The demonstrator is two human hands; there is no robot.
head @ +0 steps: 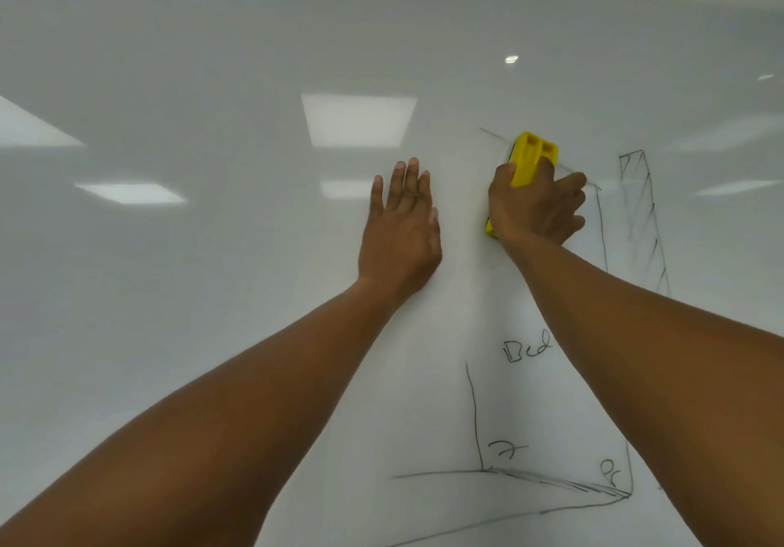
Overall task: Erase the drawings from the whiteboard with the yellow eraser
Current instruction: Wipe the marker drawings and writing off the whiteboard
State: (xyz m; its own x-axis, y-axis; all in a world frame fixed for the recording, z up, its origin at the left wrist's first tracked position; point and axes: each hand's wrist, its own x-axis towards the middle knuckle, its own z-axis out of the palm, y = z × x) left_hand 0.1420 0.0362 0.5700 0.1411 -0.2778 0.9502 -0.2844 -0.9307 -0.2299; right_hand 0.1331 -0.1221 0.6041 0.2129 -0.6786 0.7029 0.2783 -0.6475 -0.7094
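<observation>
A: What is the right hand [535, 207] doing?
B: Gripping the yellow eraser [528, 160], pressed against the whiteboard [212, 58] over a thin black line.
A: The left hand [401, 228]?
B: Flat on the board, just left of it, fingers extended.
A: Remaining drawings [551, 474]?
B: A hatched column at right; lower down, "Bed" and box lines.

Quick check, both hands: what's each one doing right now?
Left hand: open, flat against the whiteboard, holding nothing.
Right hand: closed on the yellow eraser, pressing it to the board.
</observation>
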